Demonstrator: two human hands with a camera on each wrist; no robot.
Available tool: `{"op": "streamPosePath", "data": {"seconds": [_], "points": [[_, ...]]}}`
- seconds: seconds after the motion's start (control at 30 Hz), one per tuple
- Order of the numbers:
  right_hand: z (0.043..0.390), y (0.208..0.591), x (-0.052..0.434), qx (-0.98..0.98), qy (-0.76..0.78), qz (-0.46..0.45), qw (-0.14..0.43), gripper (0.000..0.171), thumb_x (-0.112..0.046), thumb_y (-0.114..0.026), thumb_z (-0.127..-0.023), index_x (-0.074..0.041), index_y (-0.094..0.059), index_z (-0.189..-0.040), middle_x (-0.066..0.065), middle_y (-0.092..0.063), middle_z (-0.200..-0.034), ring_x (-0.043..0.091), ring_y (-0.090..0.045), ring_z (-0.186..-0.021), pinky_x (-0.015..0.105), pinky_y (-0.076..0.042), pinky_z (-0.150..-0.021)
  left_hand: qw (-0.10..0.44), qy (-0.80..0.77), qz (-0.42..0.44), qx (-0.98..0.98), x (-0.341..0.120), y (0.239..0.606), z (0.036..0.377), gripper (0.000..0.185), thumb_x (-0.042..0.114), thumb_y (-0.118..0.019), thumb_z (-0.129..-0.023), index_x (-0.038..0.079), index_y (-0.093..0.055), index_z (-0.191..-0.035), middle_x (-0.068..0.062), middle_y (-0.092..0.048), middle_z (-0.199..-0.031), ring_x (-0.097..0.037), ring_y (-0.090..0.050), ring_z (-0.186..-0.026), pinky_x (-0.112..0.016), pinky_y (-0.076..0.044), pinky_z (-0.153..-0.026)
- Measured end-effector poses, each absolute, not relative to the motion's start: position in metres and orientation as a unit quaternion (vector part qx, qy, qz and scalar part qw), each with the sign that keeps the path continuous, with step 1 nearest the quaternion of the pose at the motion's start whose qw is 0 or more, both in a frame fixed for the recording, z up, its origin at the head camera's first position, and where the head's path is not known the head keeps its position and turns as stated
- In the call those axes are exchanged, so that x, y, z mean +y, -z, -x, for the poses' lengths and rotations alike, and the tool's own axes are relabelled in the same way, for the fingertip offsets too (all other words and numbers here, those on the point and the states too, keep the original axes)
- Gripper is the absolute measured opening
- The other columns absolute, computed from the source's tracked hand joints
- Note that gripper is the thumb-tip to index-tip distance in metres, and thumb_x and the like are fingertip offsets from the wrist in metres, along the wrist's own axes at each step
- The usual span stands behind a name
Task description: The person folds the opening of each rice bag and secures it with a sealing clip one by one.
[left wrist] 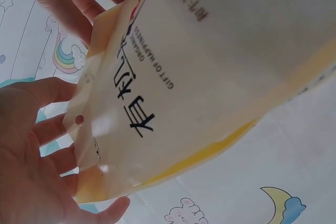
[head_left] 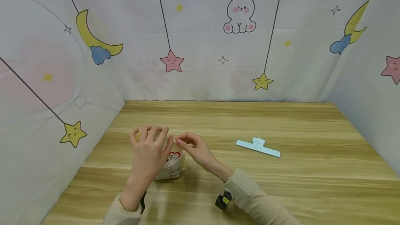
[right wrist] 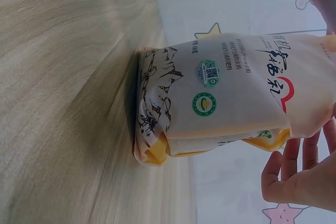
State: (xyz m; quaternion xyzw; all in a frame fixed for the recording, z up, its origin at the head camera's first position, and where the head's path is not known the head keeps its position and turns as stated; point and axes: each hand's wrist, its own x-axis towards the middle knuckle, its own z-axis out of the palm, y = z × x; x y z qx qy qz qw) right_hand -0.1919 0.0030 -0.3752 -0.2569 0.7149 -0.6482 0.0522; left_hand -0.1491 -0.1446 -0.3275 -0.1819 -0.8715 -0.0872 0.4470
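A cream food bag (head_left: 171, 167) with yellow sides, dark lettering and a red heart outline stands upright on the table. My left hand (head_left: 150, 148) grips its top edge from the left, fingers bent over it. In the left wrist view, those fingers (left wrist: 51, 129) reach behind the flat top strip, which has a small round hole. My right hand (head_left: 197, 149) pinches the top edge near its right corner between thumb and forefinger. The other right fingers (right wrist: 291, 161) are spread beside the bag in the right wrist view. A landscape drawing and green round seals mark the bag's lower front.
A pale blue bag clip (head_left: 258, 147) lies on the wooden table (head_left: 312, 183), to the right of the bag. White cloth (head_left: 206, 34) printed with stars, moons and a rabbit walls the table at the back and both sides.
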Motion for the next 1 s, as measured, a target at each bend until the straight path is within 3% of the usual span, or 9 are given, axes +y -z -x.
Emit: {"op": "streamPosePath", "data": {"seconds": [0.23,0.57,0.73,1.0], "points": [[0.192,0.377,0.001,0.712,0.653,0.253,0.057,0.021,-0.014,-0.051,-0.091,-0.001,-0.059,-0.105,0.018,-0.059,-0.104,0.008,-0.053,-0.086,0.029,-0.045,-0.08,0.435,0.082,0.188,-0.877,-0.146,0.325,0.146,0.011,0.015,-0.066,-0.076,0.006,-0.066,-0.081,-0.009,-0.059,-0.081,-0.029,-0.049,-0.083,-0.055,-0.029,-0.082],[0.178,0.359,0.003,0.718,0.649,0.246,0.058,0.02,-0.009,-0.049,-0.091,0.002,-0.057,-0.105,0.021,-0.057,-0.104,0.021,-0.053,-0.091,0.029,-0.045,-0.077,0.41,0.048,0.194,-0.89,-0.148,0.325,0.143,0.005,0.016,-0.063,-0.079,0.011,-0.062,-0.077,-0.009,-0.057,-0.084,-0.031,-0.047,-0.086,-0.058,-0.027,-0.082],[0.176,0.356,0.001,0.715,0.652,0.246,0.051,0.019,-0.009,-0.05,-0.09,0.002,-0.057,-0.104,0.022,-0.057,-0.102,0.017,-0.051,-0.088,0.036,-0.047,-0.076,0.401,0.038,0.186,-0.896,-0.147,0.326,0.141,0.005,0.014,-0.064,-0.078,0.01,-0.061,-0.079,-0.009,-0.056,-0.087,-0.032,-0.046,-0.089,-0.059,-0.027,-0.083],[0.173,0.355,-0.001,0.74,0.63,0.236,0.013,0.015,-0.01,-0.053,-0.089,0.0,-0.058,-0.099,0.019,-0.06,-0.097,0.016,-0.052,-0.086,0.029,-0.044,-0.073,0.402,0.046,0.187,-0.895,-0.146,0.326,0.141,0.005,0.011,-0.064,-0.078,0.009,-0.06,-0.08,-0.011,-0.056,-0.088,-0.033,-0.046,-0.091,-0.061,-0.026,-0.085]]}}
